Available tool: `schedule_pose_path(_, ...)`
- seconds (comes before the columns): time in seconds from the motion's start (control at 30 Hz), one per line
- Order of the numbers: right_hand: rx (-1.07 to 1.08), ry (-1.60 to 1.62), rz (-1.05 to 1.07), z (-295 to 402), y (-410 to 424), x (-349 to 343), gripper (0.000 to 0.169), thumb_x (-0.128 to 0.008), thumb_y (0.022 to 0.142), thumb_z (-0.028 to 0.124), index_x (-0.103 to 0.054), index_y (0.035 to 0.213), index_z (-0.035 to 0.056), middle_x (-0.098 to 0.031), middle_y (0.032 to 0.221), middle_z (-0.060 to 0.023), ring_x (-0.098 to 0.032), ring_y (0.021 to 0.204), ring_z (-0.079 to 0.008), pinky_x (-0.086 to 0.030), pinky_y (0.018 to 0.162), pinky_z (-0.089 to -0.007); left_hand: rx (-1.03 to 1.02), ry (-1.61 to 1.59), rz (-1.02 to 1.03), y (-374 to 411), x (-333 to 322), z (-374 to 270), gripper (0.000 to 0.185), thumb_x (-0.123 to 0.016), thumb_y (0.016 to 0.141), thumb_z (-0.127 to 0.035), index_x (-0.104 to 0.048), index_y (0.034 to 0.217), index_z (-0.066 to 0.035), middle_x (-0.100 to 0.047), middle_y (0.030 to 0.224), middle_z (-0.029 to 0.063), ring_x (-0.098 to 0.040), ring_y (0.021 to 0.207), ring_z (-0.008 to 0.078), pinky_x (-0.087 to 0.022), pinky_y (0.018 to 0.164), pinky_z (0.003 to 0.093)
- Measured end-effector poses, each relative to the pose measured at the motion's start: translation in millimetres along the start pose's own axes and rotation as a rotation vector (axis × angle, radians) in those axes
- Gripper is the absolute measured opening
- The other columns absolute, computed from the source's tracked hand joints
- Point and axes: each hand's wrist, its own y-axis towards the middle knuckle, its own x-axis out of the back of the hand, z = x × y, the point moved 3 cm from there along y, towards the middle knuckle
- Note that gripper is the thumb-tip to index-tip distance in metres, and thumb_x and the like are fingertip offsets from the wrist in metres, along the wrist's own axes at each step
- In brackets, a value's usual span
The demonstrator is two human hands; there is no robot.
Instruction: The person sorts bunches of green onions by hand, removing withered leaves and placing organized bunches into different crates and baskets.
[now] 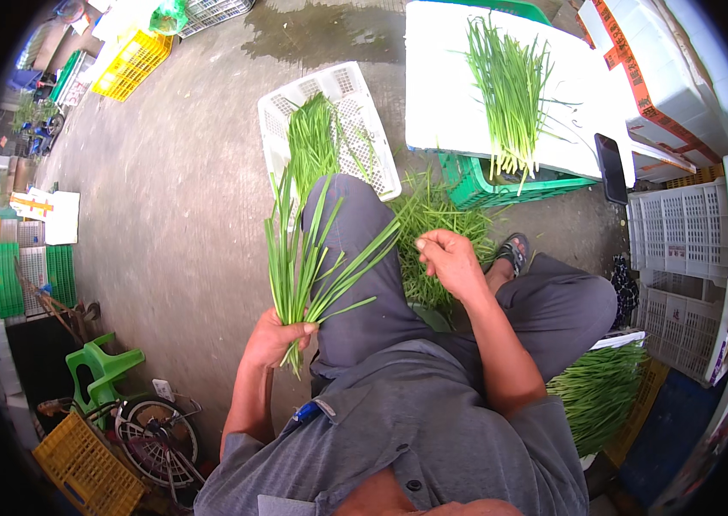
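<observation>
My left hand (278,338) grips a fanned bunch of green Chinese chives (296,271) near one end, beside my raised knee. The long leaves spread away from me. My right hand (451,261) is apart from the bunch, its thumb and fingertips pinched together with nothing visible in them. Beneath it lies a heap of loose chive leaves (438,213). Beyond my knee, a white plastic basket (364,119) holds more chives (312,132) along its left side. A pale-stemmed bundle of chives (509,90) rests on a white foam board (435,84) at the upper right.
A green crate (493,191) supports the board, and a phone (610,168) is at its right edge. Foam boxes (673,84) and white crates (680,226) stand at right; more chives (602,393) lie by my right side. A green stool (99,367) and bicycle (157,438) stand at left.
</observation>
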Motion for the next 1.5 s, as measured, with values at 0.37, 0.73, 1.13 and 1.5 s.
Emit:
schedule_pose_path(0.37,-0.090,0.466,0.164,0.3,17.9,-28.8,0.012,-0.061,0.092,0.013,-0.059,0.086,0.0022,-0.059,0.067,-0.0030,-0.052,0.052,-0.0103,-0.050,0.061,-0.0275,-0.013,-0.023,0.012,0.8,1.9,4.2,0.023,-0.070,0.077,0.008,-0.061,0.096,0.002,-0.066,0.077,0.0134,-0.059,0.054,0.0175,-0.046,0.047,0.0292)
schedule_pose_path(0.73,0.112,0.147,0.030,14.4,39.6,17.6,0.019,-0.055,0.096,0.017,-0.061,0.099,-0.0001,-0.062,0.081,-0.0038,-0.054,0.056,-0.0090,-0.047,0.058,-0.0257,0.030,0.058,0.002,-1.3,2.0,2.6,0.021,-0.069,0.079,0.007,-0.060,0.095,-0.001,-0.061,0.073,0.0056,-0.057,0.055,0.0131,-0.044,0.049,0.0267)
schedule_pose_path(1.13,0.159,0.392,0.153,51.7,85.5,9.4,0.020,-0.060,0.096,0.023,-0.059,0.086,0.0060,-0.053,0.068,0.0013,-0.048,0.052,-0.0075,-0.054,0.068,-0.0313,0.023,0.110,0.017,-4.3,-2.1,-3.2,0.022,-0.069,0.080,0.007,-0.060,0.098,-0.001,-0.062,0.075,0.0058,-0.056,0.056,0.0120,-0.044,0.049,0.0262)
schedule_pose_path(1.5,0.317,-0.691,0.140,59.7,40.4,78.8,0.024,-0.062,0.088,0.024,-0.061,0.086,0.0001,-0.054,0.066,-0.0164,-0.051,0.060,-0.0310,-0.042,0.060,-0.0389,0.060,0.158,0.049,-2.0,21.3,-11.8,0.024,-0.074,0.073,0.006,-0.061,0.092,-0.001,-0.064,0.072,0.0098,-0.057,0.052,0.0152,-0.044,0.046,0.0281)
